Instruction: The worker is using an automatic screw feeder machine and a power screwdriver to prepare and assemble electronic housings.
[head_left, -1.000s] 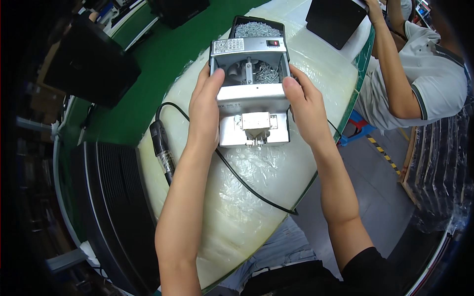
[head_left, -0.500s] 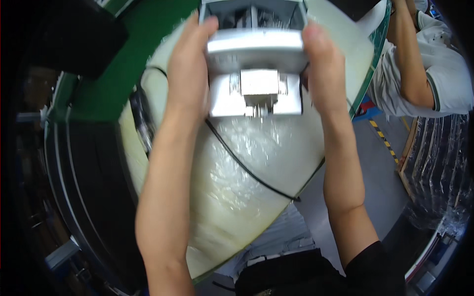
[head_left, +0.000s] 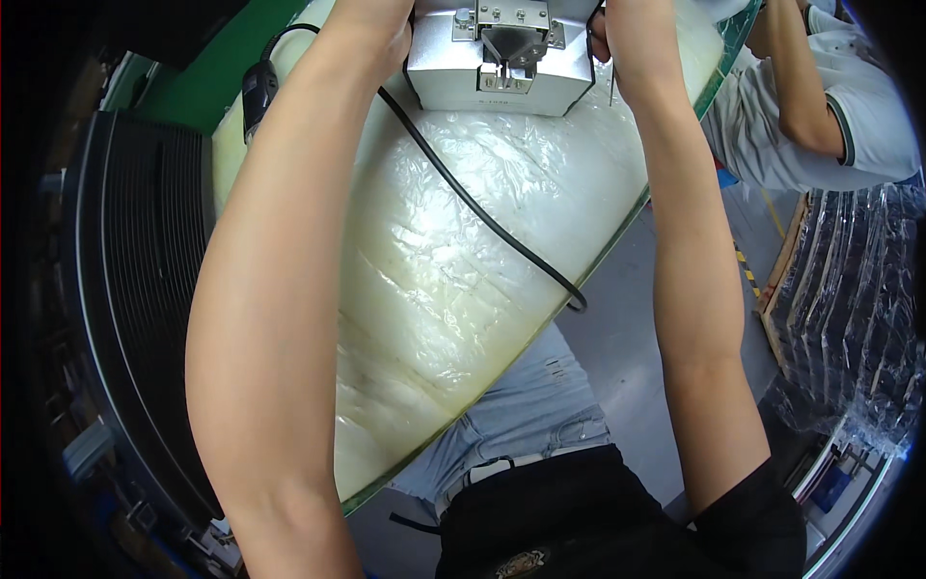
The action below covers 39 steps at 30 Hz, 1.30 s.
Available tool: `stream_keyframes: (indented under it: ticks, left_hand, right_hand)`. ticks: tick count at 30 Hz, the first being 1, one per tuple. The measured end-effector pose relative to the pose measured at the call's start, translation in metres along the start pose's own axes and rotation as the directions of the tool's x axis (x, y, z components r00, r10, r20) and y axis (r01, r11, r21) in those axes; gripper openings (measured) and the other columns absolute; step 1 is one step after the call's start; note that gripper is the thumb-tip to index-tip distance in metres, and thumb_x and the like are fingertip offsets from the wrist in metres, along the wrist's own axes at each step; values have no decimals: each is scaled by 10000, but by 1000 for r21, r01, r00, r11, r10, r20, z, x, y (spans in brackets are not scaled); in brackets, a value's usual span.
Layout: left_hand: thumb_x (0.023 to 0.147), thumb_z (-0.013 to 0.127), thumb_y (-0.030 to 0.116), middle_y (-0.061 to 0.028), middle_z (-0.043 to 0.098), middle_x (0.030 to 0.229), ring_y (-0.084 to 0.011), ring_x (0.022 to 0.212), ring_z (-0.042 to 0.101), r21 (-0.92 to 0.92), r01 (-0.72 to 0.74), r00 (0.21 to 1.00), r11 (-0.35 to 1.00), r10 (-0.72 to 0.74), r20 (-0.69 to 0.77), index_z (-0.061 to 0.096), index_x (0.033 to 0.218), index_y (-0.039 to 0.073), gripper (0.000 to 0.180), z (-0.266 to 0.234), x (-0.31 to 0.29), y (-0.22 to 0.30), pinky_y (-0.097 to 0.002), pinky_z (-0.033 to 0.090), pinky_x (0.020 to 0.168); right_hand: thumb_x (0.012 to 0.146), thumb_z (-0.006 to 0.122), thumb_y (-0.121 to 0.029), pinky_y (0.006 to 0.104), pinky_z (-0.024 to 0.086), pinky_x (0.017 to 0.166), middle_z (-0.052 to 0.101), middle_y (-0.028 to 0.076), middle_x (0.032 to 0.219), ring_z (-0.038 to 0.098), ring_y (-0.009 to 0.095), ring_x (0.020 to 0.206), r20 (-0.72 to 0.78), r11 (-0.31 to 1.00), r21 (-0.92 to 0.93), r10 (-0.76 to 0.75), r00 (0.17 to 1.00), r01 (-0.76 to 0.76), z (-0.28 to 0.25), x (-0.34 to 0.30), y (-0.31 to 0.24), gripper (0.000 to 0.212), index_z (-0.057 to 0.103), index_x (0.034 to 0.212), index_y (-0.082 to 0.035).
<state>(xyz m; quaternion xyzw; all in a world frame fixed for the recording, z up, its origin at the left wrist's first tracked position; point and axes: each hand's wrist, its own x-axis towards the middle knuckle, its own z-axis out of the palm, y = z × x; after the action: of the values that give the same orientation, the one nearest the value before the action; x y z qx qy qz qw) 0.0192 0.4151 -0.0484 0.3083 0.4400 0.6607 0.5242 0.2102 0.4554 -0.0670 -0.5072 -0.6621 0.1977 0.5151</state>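
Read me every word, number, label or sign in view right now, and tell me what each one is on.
Silver machine: a short, faint line of characters low on its front face, too small to read reliably.
Black shirt: a small emblem, no legible lettering.
Floor tape: yellow and black stripes, no text visible.
I can read no other text.

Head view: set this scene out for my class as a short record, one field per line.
Machine: silver, cut off by the top edge
Left hand: at the machine's left side, partly out of view
Right hand: at its right side, partly out of view
Cable: black, across the table
Co-worker: far right, pale shirt
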Motion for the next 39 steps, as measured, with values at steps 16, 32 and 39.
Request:
stream_keyframes:
  ticks: [16,32,39]
  left_hand:
    - [957,571,275,-95,689,1029,-217,950,672,-48,-46,999,998,45,-26,627,1125,60,279,10,-14,1,-379,568,861]
    - [970,546,266,-63,670,1153,-188,1067,621,48,-112,994,992,113,3,608,1266,54,369,8,-5,-4,-346,449,1001]
    - [987,498,239,-95,624,1310,-208,1185,609,45,-83,997,996,83,4,468,1440,26,501,17,-10,6,-344,443,1056]
  right_hand:
    - [1013,483,-559,379,390,1096,626,210,1344,556,306,1290,179,971,203,91,980,-127,12,-4,15,674,611,1331,21]
    - [982,545,-487,374,503,916,710,241,1067,680,329,1021,155,967,246,30,987,-68,4,-3,6,611,629,1246,58]
    - [992,528,-388,416,509,913,680,313,1093,681,410,1025,120,966,247,48,992,-77,-2,-9,-14,553,585,1285,78]
